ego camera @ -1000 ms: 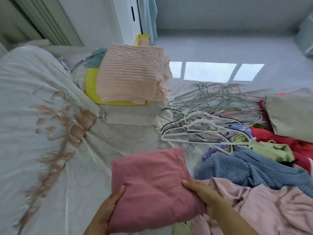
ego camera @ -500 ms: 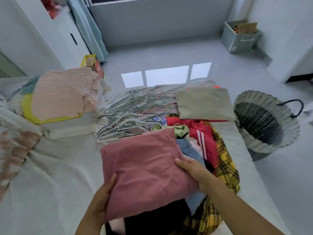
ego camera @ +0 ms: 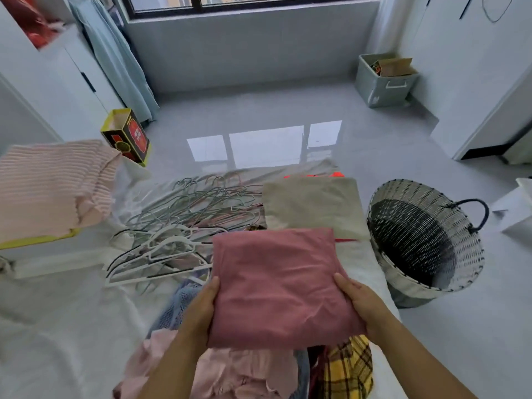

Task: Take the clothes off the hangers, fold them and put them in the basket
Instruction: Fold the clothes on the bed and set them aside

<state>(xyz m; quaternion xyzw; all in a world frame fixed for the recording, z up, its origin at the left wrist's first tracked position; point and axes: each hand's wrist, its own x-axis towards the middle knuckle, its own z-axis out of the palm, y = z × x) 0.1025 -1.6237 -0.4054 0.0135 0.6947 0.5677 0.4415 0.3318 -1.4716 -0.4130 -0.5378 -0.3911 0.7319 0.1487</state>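
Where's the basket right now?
Head view, right side: the basket sits on the floor beside the bed, just right of the folded beige garment and the held pink garment.

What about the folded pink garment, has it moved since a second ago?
Yes. The folded pink garment sat left of and nearer than the white hangers; now it is right of them, carried toward the basket.

A single wide-angle view sits at the person's head, facing forward and tilted down across the bed toward the window wall. Nearest the lens, low in frame, the left hand and right hand grip the folded pink garment. The basket stands farther right. Straight edges bow outward, probably from the lens.
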